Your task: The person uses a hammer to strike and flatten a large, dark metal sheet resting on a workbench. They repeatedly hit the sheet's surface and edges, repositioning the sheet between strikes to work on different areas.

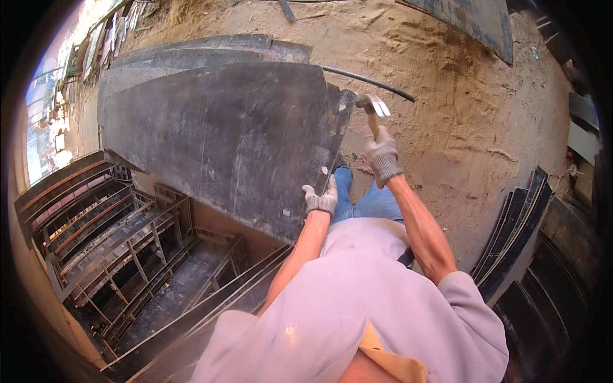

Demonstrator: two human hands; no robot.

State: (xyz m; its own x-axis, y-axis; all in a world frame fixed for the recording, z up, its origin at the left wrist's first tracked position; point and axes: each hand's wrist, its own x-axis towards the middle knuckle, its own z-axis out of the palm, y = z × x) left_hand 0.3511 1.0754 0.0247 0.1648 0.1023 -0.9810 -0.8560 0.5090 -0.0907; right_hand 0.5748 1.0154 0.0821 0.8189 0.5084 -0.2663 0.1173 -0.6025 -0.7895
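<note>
My right hand (382, 156), in a grey-white knit glove, is closed around the wooden handle of a claw hammer (371, 107). The hammer is raised beside the right edge of a large dark panel (217, 134), its forked claw facing right. Lower along that same edge, my gloved left hand (321, 198) grips the panel's border, thumb and fingers separated on its upper face. A small white spot (324, 170) shows just beyond those fingers; what it is cannot be made out. More dark sheets (191, 54) lie under the panel's far side.
Sandy ground (447, 127) stretches ahead and right, with a dark rod (370, 81) on it. Ribbed metal frames (121, 242) stand at lower left. Dark boards (514, 230) lean at the right, and another sheet (472, 25) lies at the far right.
</note>
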